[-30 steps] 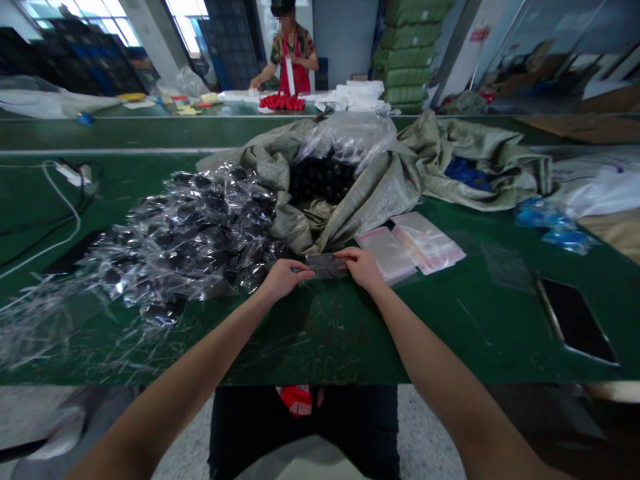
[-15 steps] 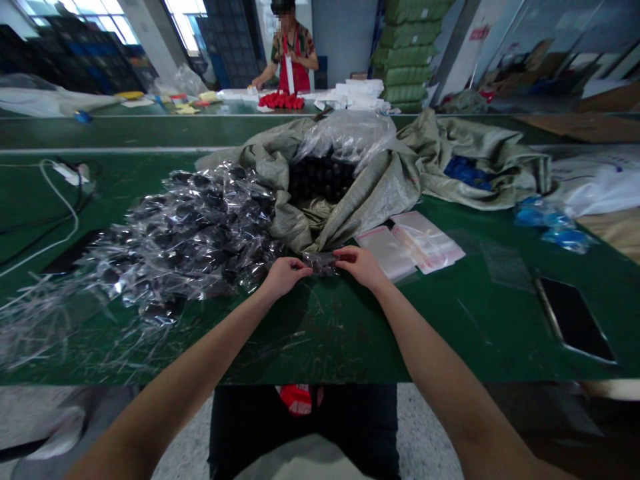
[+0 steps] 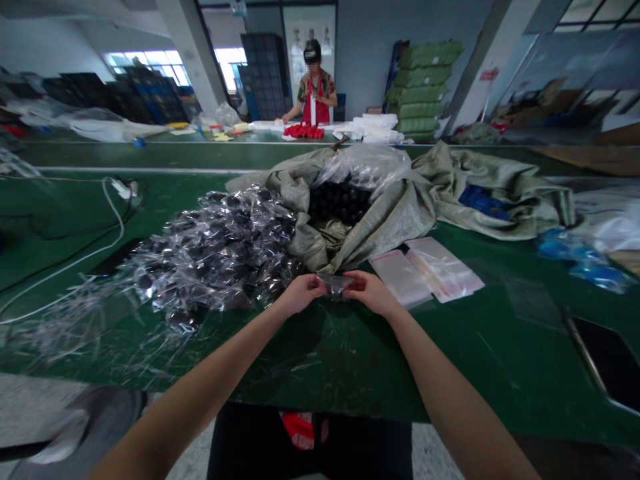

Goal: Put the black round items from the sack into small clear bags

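I have a small clear packet (image 3: 334, 284) pinched between both hands just above the near middle of the green tabletop (image 3: 350, 360). My left hand (image 3: 299, 293) has its fingers clamped on the packet's left end, and my right hand (image 3: 369, 292) grips the right end the same way. The heap of filled packets (image 3: 220, 250) lies just to my left, the open sack of dark round pieces (image 3: 340, 200) just beyond, and a stack of empty bags (image 3: 425, 270) to the right. The film is slick, so I judge a loose pinch could let the packet slip and spill; pulling too hard could tear it.
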### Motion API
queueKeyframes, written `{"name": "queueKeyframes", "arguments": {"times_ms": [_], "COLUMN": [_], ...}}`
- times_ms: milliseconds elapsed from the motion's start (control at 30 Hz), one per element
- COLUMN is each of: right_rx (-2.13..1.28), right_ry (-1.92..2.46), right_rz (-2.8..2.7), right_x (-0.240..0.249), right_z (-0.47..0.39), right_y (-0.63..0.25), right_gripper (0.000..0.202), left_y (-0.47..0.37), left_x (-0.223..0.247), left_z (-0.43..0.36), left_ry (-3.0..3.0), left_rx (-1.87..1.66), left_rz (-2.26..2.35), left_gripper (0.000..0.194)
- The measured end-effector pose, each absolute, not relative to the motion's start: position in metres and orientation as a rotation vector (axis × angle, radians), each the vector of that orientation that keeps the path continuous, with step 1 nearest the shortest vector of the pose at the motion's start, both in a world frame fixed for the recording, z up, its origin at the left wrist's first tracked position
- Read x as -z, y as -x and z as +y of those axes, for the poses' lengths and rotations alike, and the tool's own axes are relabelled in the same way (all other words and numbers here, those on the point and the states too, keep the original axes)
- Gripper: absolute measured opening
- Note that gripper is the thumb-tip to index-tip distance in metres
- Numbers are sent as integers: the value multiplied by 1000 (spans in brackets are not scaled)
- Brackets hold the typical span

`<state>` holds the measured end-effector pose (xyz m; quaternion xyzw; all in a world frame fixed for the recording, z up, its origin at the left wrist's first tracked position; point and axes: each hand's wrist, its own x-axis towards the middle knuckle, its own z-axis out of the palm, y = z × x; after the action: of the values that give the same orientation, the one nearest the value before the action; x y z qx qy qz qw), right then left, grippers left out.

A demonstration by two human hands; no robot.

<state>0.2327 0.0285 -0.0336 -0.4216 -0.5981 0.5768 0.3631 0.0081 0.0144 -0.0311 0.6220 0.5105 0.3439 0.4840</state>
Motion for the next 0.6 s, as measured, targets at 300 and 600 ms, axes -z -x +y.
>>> {"name": "queueKeyframes", "arguments": {"times_ms": [300,600], "right_rx": [-1369,-109], "right_ry": [1035,1826], "right_rz": [-1281,-1840], "right_x": [28,19], "right_z": [30,36], "right_y": [-229,-264], "right_gripper": [45,29], "left_y": [56,99], "left_x": [-51,-83], "left_z": [24,84], "left_ry": [-999,-1705], "left_rx": [-1402,-784], "left_rz": [1318,2618], "left_gripper": [32,41]}}
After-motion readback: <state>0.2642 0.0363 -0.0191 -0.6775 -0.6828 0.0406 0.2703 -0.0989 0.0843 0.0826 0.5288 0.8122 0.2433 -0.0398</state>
